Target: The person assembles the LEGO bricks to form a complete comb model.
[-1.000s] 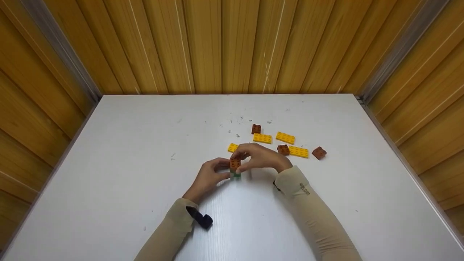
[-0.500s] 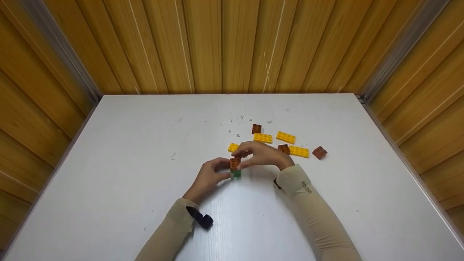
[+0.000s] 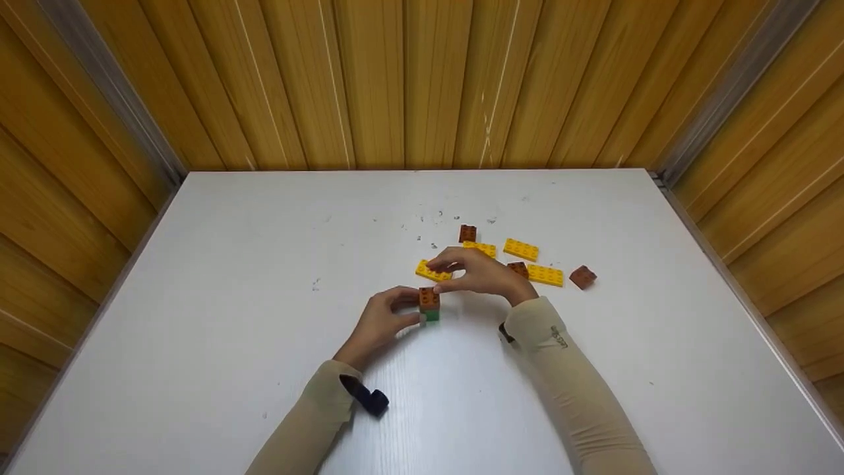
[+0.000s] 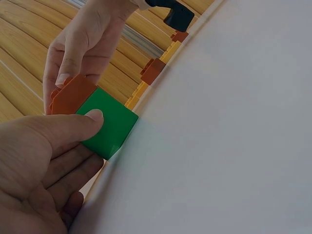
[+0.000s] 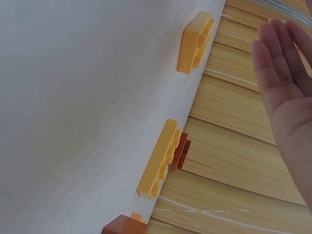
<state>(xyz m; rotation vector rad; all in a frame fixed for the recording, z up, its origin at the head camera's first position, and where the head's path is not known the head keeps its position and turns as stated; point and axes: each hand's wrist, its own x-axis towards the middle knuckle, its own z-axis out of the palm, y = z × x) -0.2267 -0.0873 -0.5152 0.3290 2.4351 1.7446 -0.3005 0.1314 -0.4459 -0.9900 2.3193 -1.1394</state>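
A green building brick (image 4: 112, 127) stands on the white table, with an orange-brown studded brick (image 3: 429, 300) stacked on top of it. My left hand (image 3: 379, 322) pinches the green brick from the left, thumb on its near face and fingers behind. Just beyond the stack, my right hand (image 3: 482, 274) hovers with its fingers relaxed and apart, holding nothing. Its thumb tip overlaps the top corner of the orange-brown brick in the head view. Under its fingertips lies a yellow studded plate (image 3: 430, 270), partly covered.
Right and beyond are more yellow plates (image 3: 521, 249) and brown bricks, including one brown brick (image 3: 583, 277) farthest right and another brown brick (image 3: 467, 233) at the back. Wood-patterned panels (image 3: 422, 86) wall the table's (image 3: 198, 264) far edge and sides.
My right hand has let go of the orange-brown brick and moved up and away, towards the yellow plate. My left hand stays on the green brick.
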